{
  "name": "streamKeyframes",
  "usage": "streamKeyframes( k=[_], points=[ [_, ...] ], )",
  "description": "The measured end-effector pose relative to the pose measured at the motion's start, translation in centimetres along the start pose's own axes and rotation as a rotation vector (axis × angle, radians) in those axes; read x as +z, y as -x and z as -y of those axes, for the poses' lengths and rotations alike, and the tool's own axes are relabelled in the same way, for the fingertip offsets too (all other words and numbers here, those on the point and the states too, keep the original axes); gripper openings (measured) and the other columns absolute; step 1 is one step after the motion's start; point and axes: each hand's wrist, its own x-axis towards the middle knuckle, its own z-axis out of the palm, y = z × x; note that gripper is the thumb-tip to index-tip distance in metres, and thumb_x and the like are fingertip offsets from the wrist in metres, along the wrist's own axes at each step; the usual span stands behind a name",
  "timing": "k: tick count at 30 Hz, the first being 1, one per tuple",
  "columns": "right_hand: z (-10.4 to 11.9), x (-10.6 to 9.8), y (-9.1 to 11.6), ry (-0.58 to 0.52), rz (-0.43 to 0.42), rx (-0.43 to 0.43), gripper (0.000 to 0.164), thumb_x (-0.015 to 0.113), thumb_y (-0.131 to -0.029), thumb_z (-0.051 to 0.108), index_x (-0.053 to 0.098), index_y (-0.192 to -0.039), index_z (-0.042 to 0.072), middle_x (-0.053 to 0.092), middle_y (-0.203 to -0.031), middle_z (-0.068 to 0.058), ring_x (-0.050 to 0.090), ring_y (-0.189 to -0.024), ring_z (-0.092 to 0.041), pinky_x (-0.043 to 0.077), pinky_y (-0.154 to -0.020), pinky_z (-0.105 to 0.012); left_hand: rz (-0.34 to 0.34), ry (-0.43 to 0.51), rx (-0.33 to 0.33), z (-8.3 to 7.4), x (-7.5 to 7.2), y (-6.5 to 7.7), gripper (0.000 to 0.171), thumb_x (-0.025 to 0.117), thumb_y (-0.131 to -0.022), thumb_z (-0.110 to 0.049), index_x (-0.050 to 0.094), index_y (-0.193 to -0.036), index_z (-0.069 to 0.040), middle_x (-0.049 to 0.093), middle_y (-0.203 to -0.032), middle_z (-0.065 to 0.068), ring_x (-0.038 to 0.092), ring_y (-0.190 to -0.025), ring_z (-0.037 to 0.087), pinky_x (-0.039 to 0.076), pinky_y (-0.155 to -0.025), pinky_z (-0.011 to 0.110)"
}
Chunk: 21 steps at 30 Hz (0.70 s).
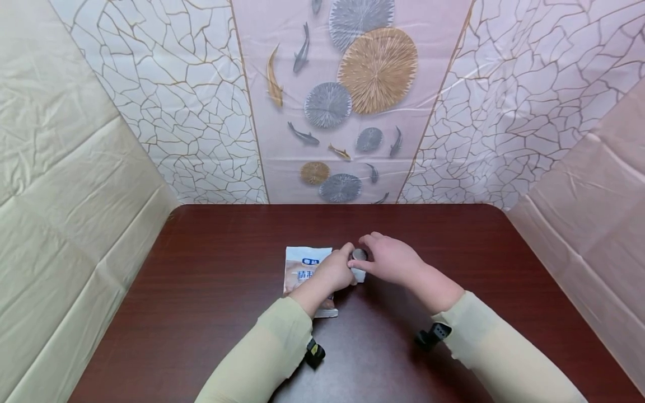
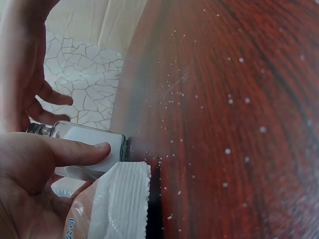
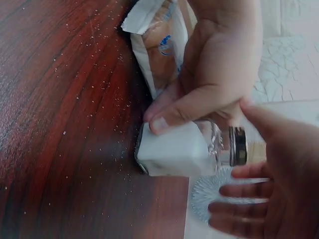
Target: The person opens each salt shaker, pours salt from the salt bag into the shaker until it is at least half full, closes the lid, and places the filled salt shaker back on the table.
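A small glass shaker [image 3: 174, 149], mostly full of white grains, stands upright on the table. My left hand [image 1: 335, 270] grips its body, the thumb lying along one side near the base. A dark metallic cap [image 3: 238, 146] sits on the shaker's neck. Around that cap, my right hand [image 1: 395, 260] hovers with fingers spread and loosely bent, holding nothing. Beside the shaker lies a white and brown printed bag [image 1: 302, 271], partly hidden under my left hand and forearm.
White grains [image 2: 228, 151] are scattered over the dark red-brown wooden table [image 1: 211, 313] near the shaker. Patterned cloth [image 1: 332, 140] hangs behind the table's far edge, and beige cloth [image 1: 75, 224] hangs at the left side.
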Motion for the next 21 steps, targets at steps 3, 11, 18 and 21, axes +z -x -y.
streamKeyframes(
  k=[3,11,18,21],
  points=[
    [-0.4,-0.2,0.3,-0.071,-0.017,-0.094,0.048,0.072,-0.09,0.041,0.063,-0.123,0.008,0.062,-0.108,-0.002,0.059,-0.093,-0.015,0.052,-0.081,-0.037,-0.004,-0.009,-0.003,0.0,0.1,0.0,0.063,0.084,-0.073,-0.011,0.051,-0.126,-0.017,0.06,-0.111,0.009,0.058,-0.092,0.022,0.05,-0.074,0.035],
    [-1.2,-0.6,0.2,-0.123,0.009,-0.296,0.038,0.065,-0.089,0.005,0.063,-0.127,0.002,0.062,-0.121,-0.008,0.058,-0.114,-0.023,0.049,-0.097,-0.042,0.008,-0.016,-0.03,0.0,0.1,-0.2,0.084,0.082,-0.075,-0.011,0.039,-0.147,-0.013,0.056,-0.135,0.016,0.056,-0.117,0.025,0.049,-0.093,0.038],
    [-1.4,-0.4,0.0,-0.116,-0.013,-0.34,0.034,0.067,-0.089,0.002,0.064,-0.123,0.0,0.062,-0.115,-0.009,0.06,-0.108,-0.023,0.051,-0.093,-0.041,0.008,-0.022,-0.017,0.0,0.1,-0.3,0.073,0.082,-0.073,-0.01,0.046,-0.137,-0.015,0.059,-0.125,0.013,0.059,-0.102,0.023,0.051,-0.08,0.036],
    [-1.4,-0.4,0.1,-0.105,-0.01,-0.324,0.031,0.069,-0.09,0.005,0.066,-0.122,0.001,0.062,-0.113,-0.008,0.061,-0.106,-0.021,0.052,-0.092,-0.039,0.007,-0.027,-0.012,-0.1,0.0,-0.1,0.067,0.082,-0.074,-0.009,0.048,-0.132,-0.016,0.06,-0.122,0.012,0.058,-0.098,0.022,0.05,-0.076,0.035]
  ],
)
